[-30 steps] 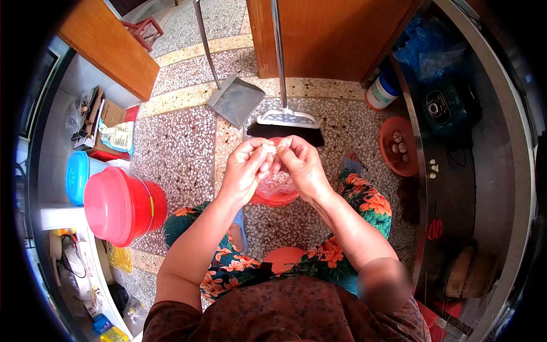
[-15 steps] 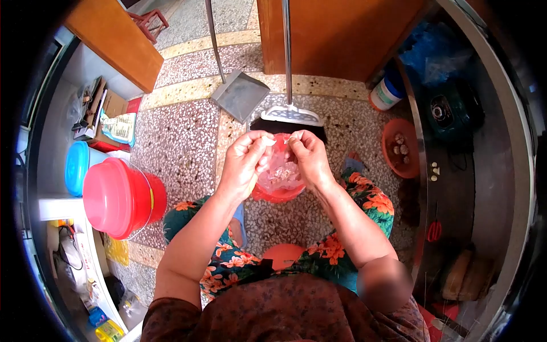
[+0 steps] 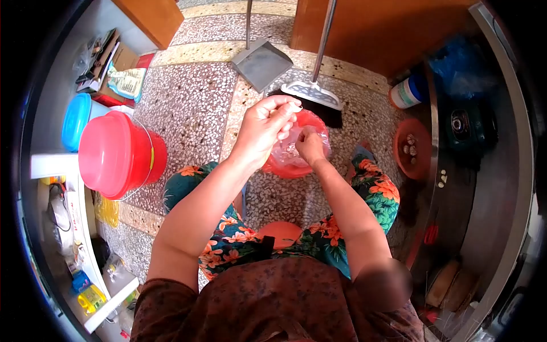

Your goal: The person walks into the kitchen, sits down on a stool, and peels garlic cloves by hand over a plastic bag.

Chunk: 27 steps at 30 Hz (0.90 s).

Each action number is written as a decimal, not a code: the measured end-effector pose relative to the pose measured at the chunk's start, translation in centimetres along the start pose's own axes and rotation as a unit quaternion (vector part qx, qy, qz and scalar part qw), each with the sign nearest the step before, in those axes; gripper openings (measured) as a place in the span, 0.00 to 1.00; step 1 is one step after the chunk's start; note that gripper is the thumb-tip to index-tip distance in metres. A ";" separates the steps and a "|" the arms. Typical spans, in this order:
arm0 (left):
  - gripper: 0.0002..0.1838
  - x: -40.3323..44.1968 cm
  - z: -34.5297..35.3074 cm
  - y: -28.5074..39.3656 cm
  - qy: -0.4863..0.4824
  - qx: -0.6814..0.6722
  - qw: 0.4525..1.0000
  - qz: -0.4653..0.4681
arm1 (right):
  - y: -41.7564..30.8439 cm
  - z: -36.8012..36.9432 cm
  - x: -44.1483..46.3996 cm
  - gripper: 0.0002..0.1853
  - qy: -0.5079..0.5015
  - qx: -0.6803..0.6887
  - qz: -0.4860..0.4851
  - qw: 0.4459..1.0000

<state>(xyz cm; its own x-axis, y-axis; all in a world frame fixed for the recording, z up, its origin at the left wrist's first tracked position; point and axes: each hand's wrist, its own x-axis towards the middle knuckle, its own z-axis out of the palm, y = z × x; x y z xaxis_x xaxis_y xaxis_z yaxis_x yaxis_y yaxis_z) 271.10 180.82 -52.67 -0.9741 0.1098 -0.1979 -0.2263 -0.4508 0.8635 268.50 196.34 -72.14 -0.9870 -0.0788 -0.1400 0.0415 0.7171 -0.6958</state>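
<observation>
My left hand [image 3: 259, 131] is closed, with a small white garlic clove [image 3: 295, 107] pinched between thumb and fingertips. It is raised over the left rim of a red bin [image 3: 285, 171] standing between my feet. Inside the bin is a clear plastic bag [image 3: 280, 153] with pale scraps in it. Lower down and to the right, my right hand [image 3: 311, 148] hangs over the bin's opening, fingers curled together and pointing down. What those fingers hold, if anything, is hidden.
An orange bowl [image 3: 401, 134] with several garlic bulbs [image 3: 410, 149] sits at right, near a dark shelf bearing a few pale cloves [image 3: 443, 178]. Ahead are a broom [image 3: 312, 94] and a grey dustpan [image 3: 262, 64]. A lidded red bucket [image 3: 122, 154] stands at left.
My right hand has parted from the left and dropped over the bin. The left hand still pinches the clove. The whole view has shifted slightly.
</observation>
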 end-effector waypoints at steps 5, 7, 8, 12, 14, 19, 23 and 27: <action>0.09 -0.5 -0.2 0.9 0.009 -0.009 1.000 0.002 | 2.1 2.7 0.5 0.04 0.003 -0.035 -0.029 0.999; 0.09 -0.5 -0.4 1.1 0.005 -0.019 1.000 0.005 | 2.6 3.2 0.7 0.04 0.002 -0.040 -0.042 0.998; 0.09 -0.6 -0.4 1.2 0.008 -0.021 1.000 0.006 | 2.9 3.5 0.7 0.04 -0.002 -0.038 -0.035 0.999; 0.10 -0.8 -0.5 1.3 0.014 -0.017 1.000 0.010 | 2.8 3.4 0.8 0.04 -0.025 -0.022 -0.007 0.999; 0.10 -0.8 -0.7 1.4 0.012 -0.012 1.000 0.012 | 2.6 3.3 0.7 0.03 -0.013 -0.036 -0.022 0.999; 0.10 -0.9 -0.9 1.4 0.001 -0.013 1.000 0.014 | 2.2 2.8 0.4 0.04 -0.020 -0.032 -0.016 0.999; 0.10 -0.8 -0.9 1.2 0.003 -0.010 1.000 0.011 | 0.8 1.4 0.1 0.07 -0.060 -0.035 -0.008 0.998; 0.10 -0.8 -0.9 1.2 -0.002 -0.021 1.000 0.015 | 1.3 1.6 0.4 0.10 -0.109 -0.018 0.040 0.993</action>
<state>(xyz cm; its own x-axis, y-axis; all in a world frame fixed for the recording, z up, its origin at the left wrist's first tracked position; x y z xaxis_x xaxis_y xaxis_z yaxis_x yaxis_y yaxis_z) 271.62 179.43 -51.86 -0.9803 0.0988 -0.1713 -0.1977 -0.4911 0.8484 268.40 196.09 -74.24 -0.9236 -0.1657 -0.3457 0.1093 0.7506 -0.6516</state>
